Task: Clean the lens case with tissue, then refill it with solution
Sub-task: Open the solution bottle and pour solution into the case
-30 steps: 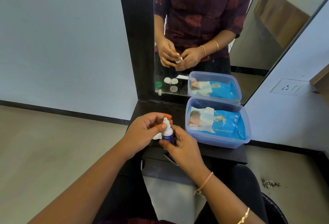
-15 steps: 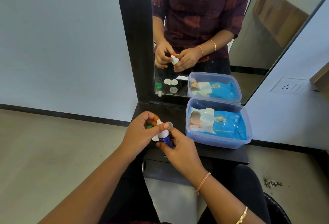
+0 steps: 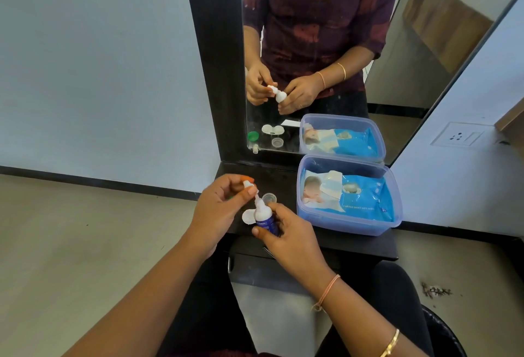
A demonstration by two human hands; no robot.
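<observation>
Head view shows the solution bottle upright in the right hand, which is wrapped round its blue body, with the bare white nozzle pointing up. Just above it the left hand is pinched narrow on the small white cap, which looks lifted clear of the nozzle. The lens case lies on the table just beyond and beneath the hands; only one pale round well shows beside the bottle, and a clear lid sits just past the fingertips. Judging from this, the wiping step seems finished or skipped, since no tissue is in either hand, and the refill is only starting: bottle opened, no solution poured yet. Whether the wells are dry or clean cannot be told. The second well is hidden behind the bottle and the hand. To the right of the right hand sits a plastic tub holding a blue wipes pack. A green cap appears only in the mirror; on the table it is covered by the left hand.
</observation>
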